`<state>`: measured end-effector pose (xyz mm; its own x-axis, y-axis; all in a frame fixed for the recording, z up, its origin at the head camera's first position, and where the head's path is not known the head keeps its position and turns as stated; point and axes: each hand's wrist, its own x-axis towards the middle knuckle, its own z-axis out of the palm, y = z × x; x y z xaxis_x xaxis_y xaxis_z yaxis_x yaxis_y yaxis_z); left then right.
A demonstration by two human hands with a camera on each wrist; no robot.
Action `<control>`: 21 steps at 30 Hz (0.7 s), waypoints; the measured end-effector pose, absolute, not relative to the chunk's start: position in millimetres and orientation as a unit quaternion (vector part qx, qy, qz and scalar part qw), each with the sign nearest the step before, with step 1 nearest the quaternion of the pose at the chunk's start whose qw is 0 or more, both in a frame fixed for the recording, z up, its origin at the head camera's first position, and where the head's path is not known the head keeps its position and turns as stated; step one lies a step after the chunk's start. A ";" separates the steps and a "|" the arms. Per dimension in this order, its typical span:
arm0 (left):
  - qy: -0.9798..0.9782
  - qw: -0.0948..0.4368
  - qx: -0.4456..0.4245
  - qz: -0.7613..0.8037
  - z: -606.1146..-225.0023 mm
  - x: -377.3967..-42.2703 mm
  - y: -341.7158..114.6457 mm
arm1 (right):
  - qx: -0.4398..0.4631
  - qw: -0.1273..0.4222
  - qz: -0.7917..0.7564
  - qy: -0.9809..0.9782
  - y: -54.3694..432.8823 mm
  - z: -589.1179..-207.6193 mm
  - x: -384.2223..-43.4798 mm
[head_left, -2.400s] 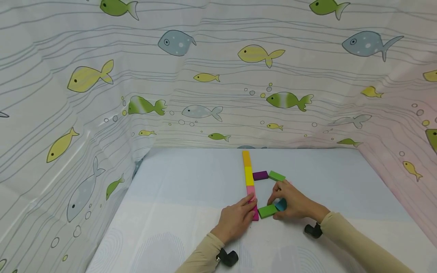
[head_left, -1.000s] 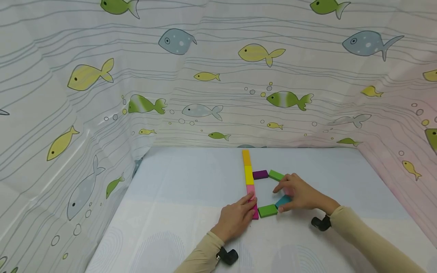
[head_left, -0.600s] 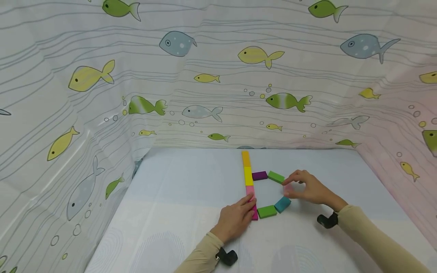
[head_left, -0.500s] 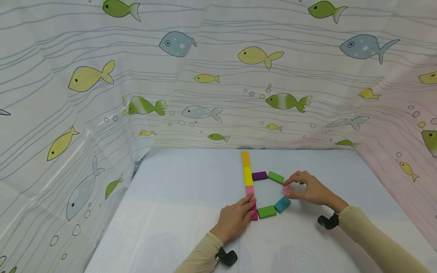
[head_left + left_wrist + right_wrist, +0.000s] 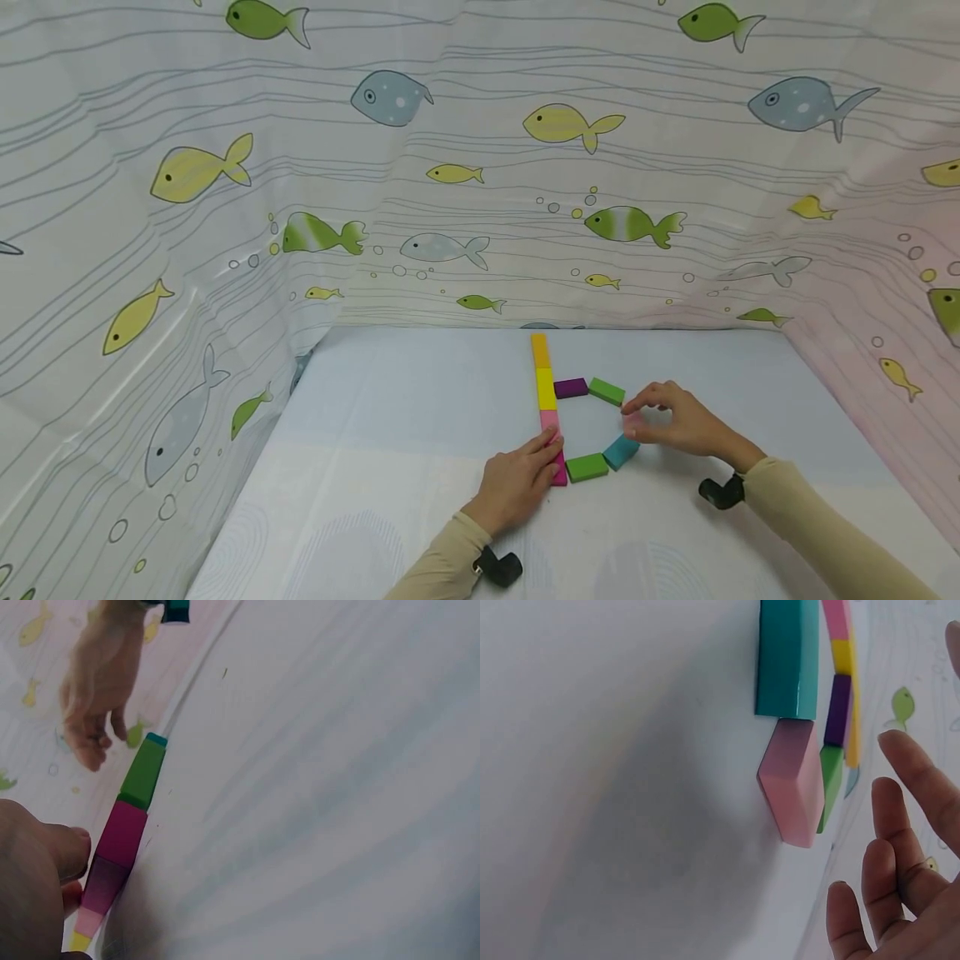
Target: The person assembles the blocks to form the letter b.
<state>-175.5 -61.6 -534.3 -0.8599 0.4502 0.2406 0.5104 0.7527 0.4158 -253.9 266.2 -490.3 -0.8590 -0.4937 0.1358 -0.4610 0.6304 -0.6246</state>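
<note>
Small coloured blocks lie on the white cloth. An orange block (image 5: 539,351), a yellow block (image 5: 545,389), a pink block (image 5: 549,419) and a magenta block (image 5: 559,476) form a straight row. Relaxed fingers of my left hand (image 5: 513,483) rest on the row's near part. To its right curve a purple block (image 5: 572,388), a green block (image 5: 607,391), a light pink block (image 5: 791,784), a teal block (image 5: 622,452) and another green block (image 5: 587,467). My right hand (image 5: 678,422) hovers around the light pink block; the right wrist view shows its fingers apart from it.
Behind the work surface (image 5: 405,392) rises a fish-patterned curtain (image 5: 480,167), which also runs down both sides. A black wrist camera (image 5: 501,567) sits on the left wrist, another wrist camera (image 5: 722,492) on the right.
My right hand has left the teal block and moved right and away to the light pink block. More of the teal block shows. My left hand has stayed on the row.
</note>
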 end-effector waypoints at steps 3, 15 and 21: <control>-0.932 0.059 -0.258 -0.247 -533.3 -175.1 -61.5 | -0.267 0.023 -0.341 0.901 266.2 -491.5 -253.5; -0.929 0.051 -0.256 -0.264 -533.4 -175.6 -62.8 | -0.253 0.020 -0.323 0.912 269.7 -488.2 -253.1; -0.915 0.046 -0.247 -0.315 -532.8 -177.1 -65.3 | -0.241 0.011 -0.305 0.921 279.8 -479.3 -257.7</control>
<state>-177.1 -65.3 -532.8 -0.8740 0.4223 0.2406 0.4808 0.6792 0.5545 -257.7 279.8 -479.3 -0.8833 -0.4512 0.1270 -0.4378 0.6972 -0.5677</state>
